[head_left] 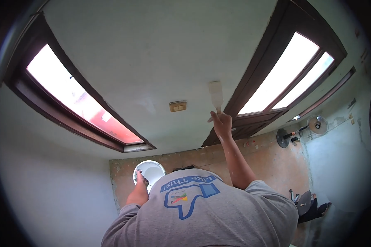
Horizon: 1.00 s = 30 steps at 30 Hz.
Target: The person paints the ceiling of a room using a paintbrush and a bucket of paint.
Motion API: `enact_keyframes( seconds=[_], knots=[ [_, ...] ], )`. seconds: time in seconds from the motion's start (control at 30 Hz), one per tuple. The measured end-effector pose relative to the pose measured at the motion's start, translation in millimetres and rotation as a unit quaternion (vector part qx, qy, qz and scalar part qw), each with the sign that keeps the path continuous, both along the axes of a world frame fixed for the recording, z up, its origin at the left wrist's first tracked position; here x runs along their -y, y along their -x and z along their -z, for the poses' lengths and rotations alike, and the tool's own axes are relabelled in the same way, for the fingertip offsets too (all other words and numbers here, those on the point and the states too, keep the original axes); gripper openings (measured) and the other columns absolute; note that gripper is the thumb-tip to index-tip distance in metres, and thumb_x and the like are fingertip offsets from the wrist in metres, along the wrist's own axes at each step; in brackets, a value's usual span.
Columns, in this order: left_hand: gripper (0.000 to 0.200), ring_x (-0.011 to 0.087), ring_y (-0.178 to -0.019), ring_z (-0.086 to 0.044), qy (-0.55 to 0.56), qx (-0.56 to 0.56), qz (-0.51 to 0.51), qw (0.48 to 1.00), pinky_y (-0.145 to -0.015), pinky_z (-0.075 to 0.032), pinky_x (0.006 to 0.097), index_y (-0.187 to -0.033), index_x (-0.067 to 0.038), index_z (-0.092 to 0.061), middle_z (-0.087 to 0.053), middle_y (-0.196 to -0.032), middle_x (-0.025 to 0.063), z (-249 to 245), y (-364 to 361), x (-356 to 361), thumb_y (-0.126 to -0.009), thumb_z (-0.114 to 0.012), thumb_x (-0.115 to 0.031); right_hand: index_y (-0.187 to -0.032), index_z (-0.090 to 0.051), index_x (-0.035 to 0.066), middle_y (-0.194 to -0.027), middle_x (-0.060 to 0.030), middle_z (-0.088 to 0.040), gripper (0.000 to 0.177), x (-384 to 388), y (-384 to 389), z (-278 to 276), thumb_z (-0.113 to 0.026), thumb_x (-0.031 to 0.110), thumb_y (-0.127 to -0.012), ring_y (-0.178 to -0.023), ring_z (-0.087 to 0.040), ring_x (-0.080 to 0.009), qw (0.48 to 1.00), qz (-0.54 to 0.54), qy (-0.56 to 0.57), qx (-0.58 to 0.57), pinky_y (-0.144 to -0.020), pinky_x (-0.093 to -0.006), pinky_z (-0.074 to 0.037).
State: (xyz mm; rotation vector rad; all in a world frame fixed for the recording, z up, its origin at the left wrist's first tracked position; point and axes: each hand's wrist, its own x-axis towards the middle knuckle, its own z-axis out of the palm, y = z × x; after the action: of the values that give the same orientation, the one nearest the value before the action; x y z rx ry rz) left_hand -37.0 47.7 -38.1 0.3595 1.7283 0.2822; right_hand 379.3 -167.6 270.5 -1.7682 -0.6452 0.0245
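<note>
My right hand [221, 124] is raised in front of the pale wall [152, 53], its fingers closed around the handle of a paintbrush [215, 92]. The wide, whitish brush head points up and overlaps the wall between a light switch [178, 106] and the dark door frame. Lower down on the left, my left hand [142, 182] grips a white bucket [156, 169] at its rim. Smears of whitish paint mark the bucket's edge. My grey shirt hides part of the bucket.
A dark wooden window [76, 99] stands on the left and a brown glazed door [259, 78] on the right. On the brownish floor [272, 164] are a standing fan [317, 124], small items near the wall, and a dark heap [311, 208] at the lower right.
</note>
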Motion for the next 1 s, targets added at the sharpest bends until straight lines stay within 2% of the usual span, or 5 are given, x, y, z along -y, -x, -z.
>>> enact_keyframes(
  seconds=[0.13,0.23,0.37,0.63,1.0],
  knots=[
    [0.039,0.0167,-0.051,-0.035,0.004,-0.001,-0.018,1.000,-0.048,-0.029,0.0348,-0.082,-0.014,-0.042,-0.034,-0.065,0.0019,0,12,3,-0.072,-0.061,-0.047,-0.104,-0.059,-0.002,-0.082,-0.0021,-0.057,0.017,13,33,-25,-0.064,0.007,-0.091,-0.061,-0.048,-0.0095,0.974,0.013,-0.080,0.213,-0.053,-0.0274,-0.037],
    [0.039,0.0167,-0.051,-0.035,0.013,-0.003,-0.030,0.999,-0.048,-0.030,0.0348,-0.081,-0.014,-0.042,-0.034,-0.065,0.0019,2,12,3,-0.073,-0.061,-0.047,-0.113,-0.050,-0.001,-0.091,-0.0034,-0.057,0.027,37,29,-1,-0.065,0.006,-0.092,-0.064,-0.050,-0.0097,0.988,-0.014,-0.090,0.128,-0.056,-0.0244,-0.040],
    [0.038,0.0167,-0.051,-0.035,0.025,-0.012,-0.034,0.999,-0.048,-0.030,0.0349,-0.081,-0.014,-0.042,-0.034,-0.065,0.0018,6,18,12,-0.073,-0.061,-0.046,-0.101,-0.051,-0.004,-0.093,-0.0080,-0.055,0.021,43,35,-46,-0.067,0.006,-0.090,-0.065,-0.056,-0.0125,0.993,-0.067,-0.098,0.008,-0.055,-0.0245,-0.043],
    [0.037,0.0166,-0.051,-0.035,0.005,0.002,0.010,1.000,-0.048,-0.030,0.0349,-0.080,-0.014,-0.042,-0.034,-0.064,0.0017,-3,16,5,-0.073,-0.061,-0.046,-0.087,-0.070,-0.001,-0.087,-0.0138,-0.066,0.015,37,16,-134,-0.077,0.000,-0.075,-0.068,-0.065,-0.0188,0.946,-0.067,0.014,0.318,-0.055,-0.0270,-0.052],
    [0.035,0.0165,-0.050,-0.035,-0.016,-0.009,0.033,0.999,-0.047,-0.030,0.0349,-0.078,-0.015,-0.042,-0.034,-0.062,0.0012,-7,14,3,-0.075,-0.060,-0.044,-0.103,-0.067,-0.001,-0.080,-0.0115,-0.070,0.036,4,-15,-217,-0.084,0.010,-0.073,-0.070,-0.070,-0.0144,0.958,-0.172,0.090,0.213,-0.058,-0.0273,-0.057]
  ],
)
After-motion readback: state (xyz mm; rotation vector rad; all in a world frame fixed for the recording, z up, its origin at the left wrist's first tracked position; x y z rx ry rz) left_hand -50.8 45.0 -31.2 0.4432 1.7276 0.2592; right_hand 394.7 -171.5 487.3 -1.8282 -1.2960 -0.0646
